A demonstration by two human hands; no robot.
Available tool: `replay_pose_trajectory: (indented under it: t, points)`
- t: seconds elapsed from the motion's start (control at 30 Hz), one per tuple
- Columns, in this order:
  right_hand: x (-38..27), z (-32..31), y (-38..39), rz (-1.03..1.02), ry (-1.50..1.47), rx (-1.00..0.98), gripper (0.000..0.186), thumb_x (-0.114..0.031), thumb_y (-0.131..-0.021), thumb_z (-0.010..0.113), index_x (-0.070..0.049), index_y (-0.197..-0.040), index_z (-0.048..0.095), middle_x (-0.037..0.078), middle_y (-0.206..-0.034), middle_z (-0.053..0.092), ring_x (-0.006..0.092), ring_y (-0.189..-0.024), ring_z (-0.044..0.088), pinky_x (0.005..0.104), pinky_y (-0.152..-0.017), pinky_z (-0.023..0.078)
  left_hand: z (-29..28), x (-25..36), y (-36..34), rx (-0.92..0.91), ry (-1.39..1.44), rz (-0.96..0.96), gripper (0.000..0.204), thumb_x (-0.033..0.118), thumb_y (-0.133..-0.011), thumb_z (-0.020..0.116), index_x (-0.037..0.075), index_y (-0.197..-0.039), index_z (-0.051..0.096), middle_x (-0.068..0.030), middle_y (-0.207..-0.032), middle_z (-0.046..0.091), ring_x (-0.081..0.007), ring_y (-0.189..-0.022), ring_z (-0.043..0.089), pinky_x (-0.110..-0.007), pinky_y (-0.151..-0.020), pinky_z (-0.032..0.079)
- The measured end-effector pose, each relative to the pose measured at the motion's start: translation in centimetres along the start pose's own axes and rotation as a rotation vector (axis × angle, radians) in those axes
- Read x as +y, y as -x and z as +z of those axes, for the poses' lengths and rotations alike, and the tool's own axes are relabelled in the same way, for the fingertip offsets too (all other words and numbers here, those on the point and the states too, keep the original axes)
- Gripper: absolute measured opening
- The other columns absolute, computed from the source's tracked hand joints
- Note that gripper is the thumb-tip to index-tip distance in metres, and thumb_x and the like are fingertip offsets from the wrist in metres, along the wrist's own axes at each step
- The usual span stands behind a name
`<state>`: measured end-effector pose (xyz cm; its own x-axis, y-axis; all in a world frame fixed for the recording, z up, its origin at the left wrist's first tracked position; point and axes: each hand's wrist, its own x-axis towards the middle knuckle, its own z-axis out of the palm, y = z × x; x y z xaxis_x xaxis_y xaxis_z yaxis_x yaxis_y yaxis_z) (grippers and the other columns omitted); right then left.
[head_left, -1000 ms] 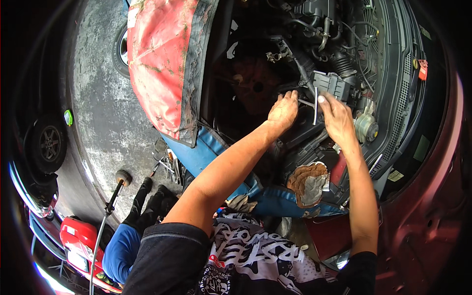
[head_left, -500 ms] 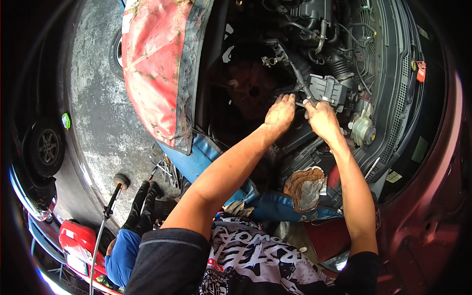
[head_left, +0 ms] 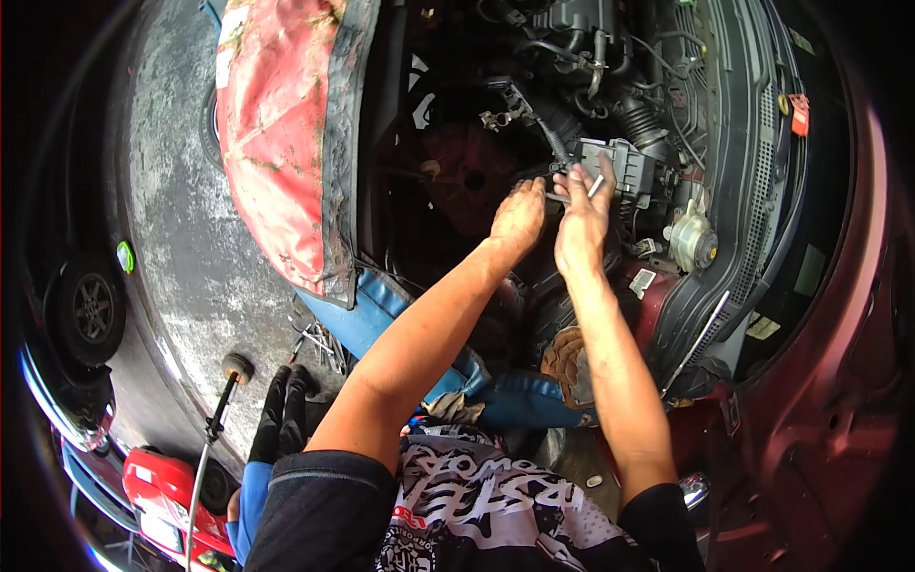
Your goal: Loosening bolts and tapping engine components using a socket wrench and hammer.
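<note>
Metal tool point(head_left: 578, 194), slim and bright, sits pinched in the right hand point(head_left: 579, 227) just near of the grey ribbed engine block part point(head_left: 624, 170). Left hand point(head_left: 518, 215) has slid in beside it since half a second ago, fingers curled; I cannot tell what it grips. Hoses crowd the far side; the torn red cover point(head_left: 281, 143) hangs left.

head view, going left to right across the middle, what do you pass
car wheel → red fender cover → left hand → right hand → round white cap → dark red car body
</note>
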<state>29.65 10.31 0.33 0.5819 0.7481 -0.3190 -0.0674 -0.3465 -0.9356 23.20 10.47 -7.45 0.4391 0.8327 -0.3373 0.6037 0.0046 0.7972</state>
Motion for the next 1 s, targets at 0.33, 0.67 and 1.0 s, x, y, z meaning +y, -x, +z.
replay_pose_trajectory:
  t: [0.33, 0.67, 1.0]
  points:
    - [-7.5, -6.9, -0.5, -1.159, 1.596, -0.841, 0.038, -0.019, -0.082, 0.064, 0.0, -0.115, 0.064, 0.011, -0.113, 0.066, 0.0273, -0.122, 0.055, 0.0475, -0.115, 0.032, 0.2, -1.7, -0.4, -0.098, -0.012, 0.074, 0.05, 0.011, -0.083, 0.061, -0.005, -0.129, 0.049, -0.0246, -0.124, 0.058, -0.04, -0.111, 0.06, -0.046, -0.092, 0.051]
    - [-5.0, -2.8, -1.4, -0.604, 1.173, -0.537, 0.028, -0.024, -0.096, 0.057, 0.003, -0.097, 0.065, 0.024, -0.087, 0.065, 0.0405, -0.081, 0.066, 0.048, -0.072, 0.053, 0.0, -2.5, -0.8, -0.167, 0.054, -0.099, 0.037, 0.009, -0.088, 0.053, -0.003, -0.123, 0.053, -0.0234, -0.123, 0.058, -0.039, -0.113, 0.059, -0.045, -0.093, 0.05]
    - [0.3, 0.9, -0.4, 0.055, 0.225, 0.278, 0.027, -0.021, -0.098, 0.055, -0.002, -0.116, 0.062, 0.009, -0.109, 0.063, 0.0175, -0.095, 0.056, 0.0307, -0.087, 0.046, -0.5, -1.0, -0.8, -0.096, 0.038, -0.127, 0.032, 0.003, -0.085, 0.053, -0.004, -0.116, 0.055, -0.0233, -0.122, 0.06, -0.0378, -0.114, 0.059, -0.045, -0.095, 0.05]
